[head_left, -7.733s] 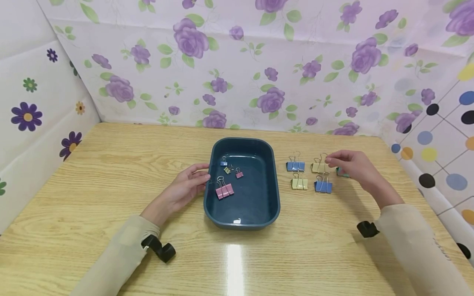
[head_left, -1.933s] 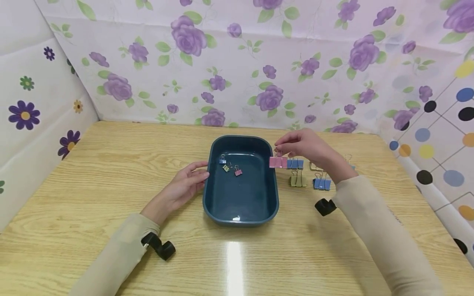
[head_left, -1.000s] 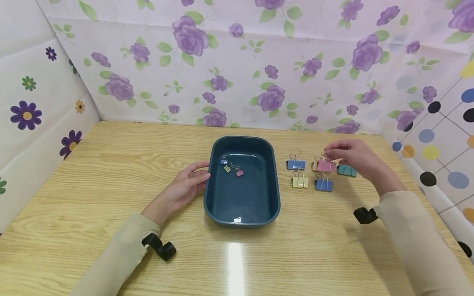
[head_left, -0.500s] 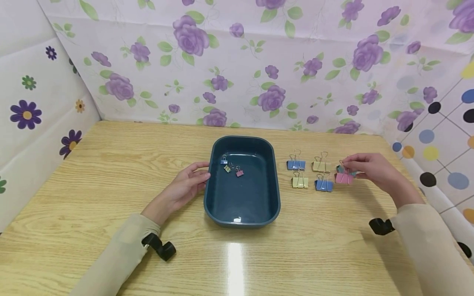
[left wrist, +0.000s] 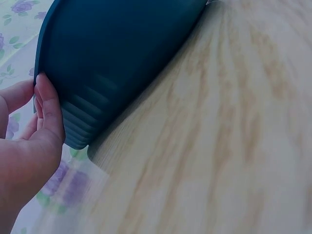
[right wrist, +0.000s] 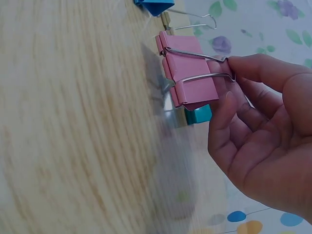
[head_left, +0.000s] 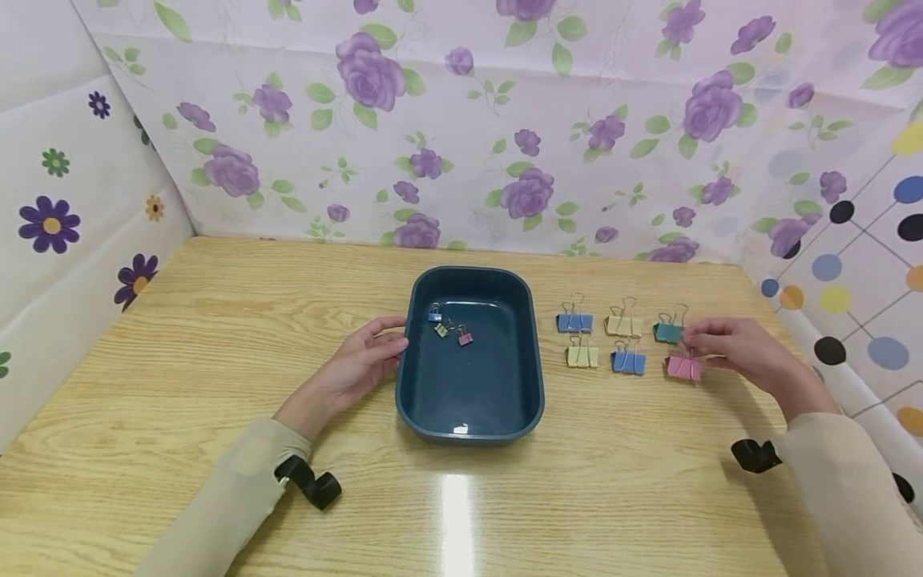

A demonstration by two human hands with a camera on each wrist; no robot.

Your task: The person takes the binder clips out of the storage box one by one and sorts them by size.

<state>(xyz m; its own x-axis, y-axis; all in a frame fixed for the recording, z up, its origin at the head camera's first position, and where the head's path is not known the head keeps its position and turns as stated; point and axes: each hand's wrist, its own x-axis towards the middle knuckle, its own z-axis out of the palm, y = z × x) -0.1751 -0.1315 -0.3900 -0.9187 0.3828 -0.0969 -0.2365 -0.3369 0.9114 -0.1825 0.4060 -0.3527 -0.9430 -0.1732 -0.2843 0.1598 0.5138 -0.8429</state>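
No txt, labels, brands, nos. or signs can be read in head, L wrist or R wrist view.

Right wrist view: pink clip [right wrist: 189, 68] in right hand [right wrist: 270, 129] partly hides teal clip [right wrist: 199, 115]. Left wrist view: tray [left wrist: 117, 53] beside left hand [left wrist: 36, 148] cropped.

Pink binder clip [right wrist: 192, 70] in right hand [right wrist: 268, 122]

Place: a cloth-screened work spot around you; home, office or lab, you cannot tell
Table [head_left: 216, 320]: wood-grain top in front of you
Back cloth [head_left: 461, 120]: purple roses, facing you
Left cloth [head_left: 72, 160]: daisy-like flowers
Right cloth [head_left: 865, 316]: coloured dots
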